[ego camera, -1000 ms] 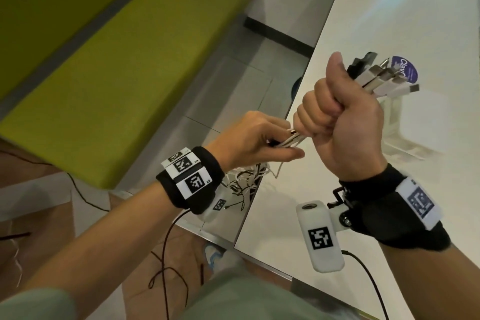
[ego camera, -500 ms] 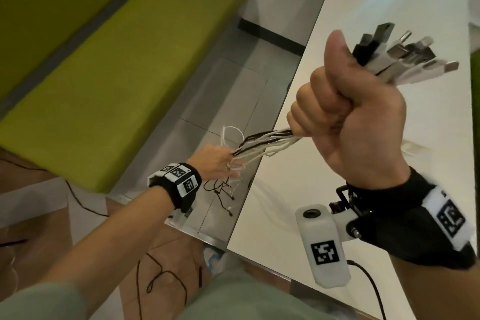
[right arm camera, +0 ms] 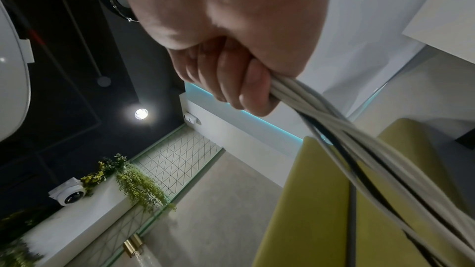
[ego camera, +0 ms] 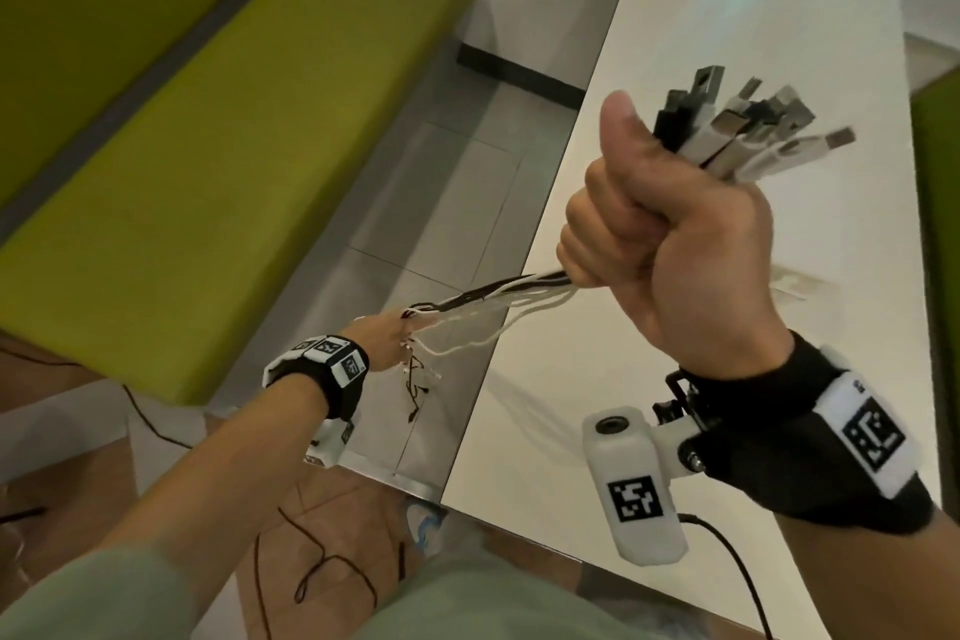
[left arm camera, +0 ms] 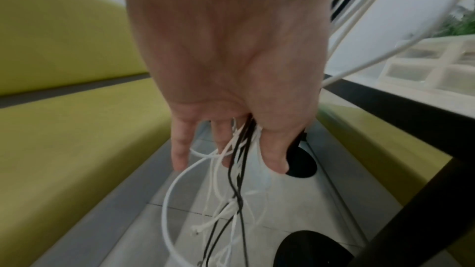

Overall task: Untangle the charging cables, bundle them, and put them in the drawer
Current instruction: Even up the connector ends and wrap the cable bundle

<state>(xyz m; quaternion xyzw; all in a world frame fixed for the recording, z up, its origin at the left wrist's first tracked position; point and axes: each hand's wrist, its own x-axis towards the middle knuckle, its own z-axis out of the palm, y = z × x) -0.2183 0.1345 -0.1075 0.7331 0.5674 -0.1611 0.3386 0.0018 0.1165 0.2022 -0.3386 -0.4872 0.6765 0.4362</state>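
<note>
My right hand [ego camera: 618, 244] is raised over the white table [ego camera: 701, 26] in a fist round the bundle of charging cables [ego camera: 504, 294]. Their USB plugs [ego camera: 748, 130] fan out above the thumb. The black and white cords run down to the left, past the table's edge, to my left hand [ego camera: 387, 330]. In the left wrist view the cords [left arm camera: 237, 180] pass between the thumb and fingers of that hand [left arm camera: 231, 145], and their loose ends [ego camera: 415, 379] dangle over the floor. The right wrist view shows the fingers [right arm camera: 246, 88] curled tight on the cords [right arm camera: 334, 129].
A translucent plastic drawer unit [left arm camera: 426, 64] stands on the table. A green bench [ego camera: 208, 146] lies to the left across a strip of tiled floor. A black table leg [left arm camera: 411, 220] is close to my left hand. Thin black wires trail on the floor [ego camera: 317, 572].
My left hand has slid down along the cords, away from the right fist and below the table's edge. The right hand has lifted the plug end higher.
</note>
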